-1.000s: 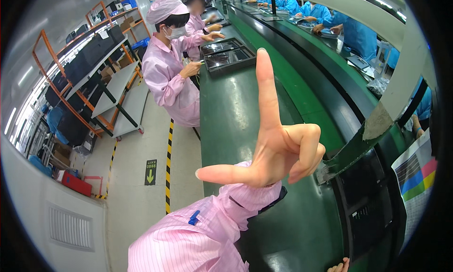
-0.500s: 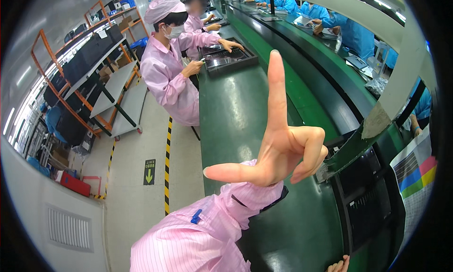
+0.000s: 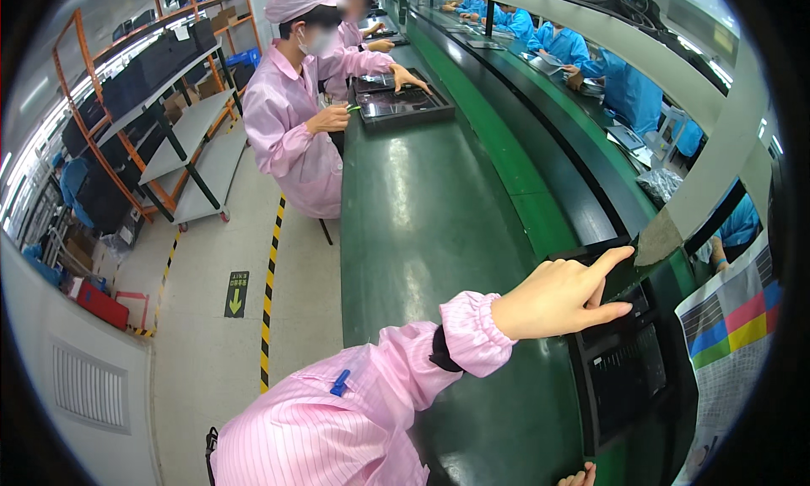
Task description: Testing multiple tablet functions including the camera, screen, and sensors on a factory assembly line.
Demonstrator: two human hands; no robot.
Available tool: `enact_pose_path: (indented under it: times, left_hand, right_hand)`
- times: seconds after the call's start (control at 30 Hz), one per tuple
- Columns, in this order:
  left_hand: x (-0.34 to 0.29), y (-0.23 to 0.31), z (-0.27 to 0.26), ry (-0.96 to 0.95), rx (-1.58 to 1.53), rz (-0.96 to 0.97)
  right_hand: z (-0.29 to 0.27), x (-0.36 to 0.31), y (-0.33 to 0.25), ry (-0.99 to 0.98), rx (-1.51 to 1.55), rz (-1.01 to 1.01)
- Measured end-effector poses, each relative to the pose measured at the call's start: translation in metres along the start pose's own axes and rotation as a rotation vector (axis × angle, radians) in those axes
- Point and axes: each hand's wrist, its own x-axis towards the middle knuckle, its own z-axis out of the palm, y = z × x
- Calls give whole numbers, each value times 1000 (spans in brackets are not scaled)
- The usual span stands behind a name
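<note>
My left hand [image 3: 561, 299], in a pink striped sleeve, reaches right over the far end of a black tray [image 3: 593, 402]. Its index finger and thumb are stretched out and spread apart, the other fingers are curled, and nothing shows in its grasp. In the tray lie dark flat panels [image 3: 626, 376] with glossy surfaces. Only some fingers of my right hand [image 3: 579, 476] show at the lower edge, bent and close together near the tray's near end. What they hold, if anything, is hidden.
A green workbench [image 3: 405, 233] runs away from me beside a dark conveyor track [image 3: 540, 148]. To the right stand a pale frame post [image 3: 717, 165] and a hanging colour-printed sheet [image 3: 734, 342]. A co-worker in pink [image 3: 291, 132] handles another black tray [image 3: 405, 115]. A shelf cart [image 3: 190, 148] stands left.
My left hand has swung from upright above the bench down and right to the tray, its back now facing up. The view has shifted slightly. My right hand stays at the lower edge.
</note>
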Motion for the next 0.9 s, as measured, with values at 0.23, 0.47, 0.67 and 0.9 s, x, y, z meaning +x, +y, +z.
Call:
enact_pose_path:
  times: [0.23,0.47,0.67,0.9]
  left_hand:
    - [0,2,10,77,304,8]
    - [-2,4,7,72,252,54]
    - [-4,6,6,16,263,57]
    - [-3,5,2,-26,284,56]
  right_hand:
    - [-13,-2,9,19,-153,-67]
    - [-24,-2,13,-133,-329,-213]
    - [-14,-3,4,58,-63,26]
    - [-20,-5,13,-63,-361,-187]
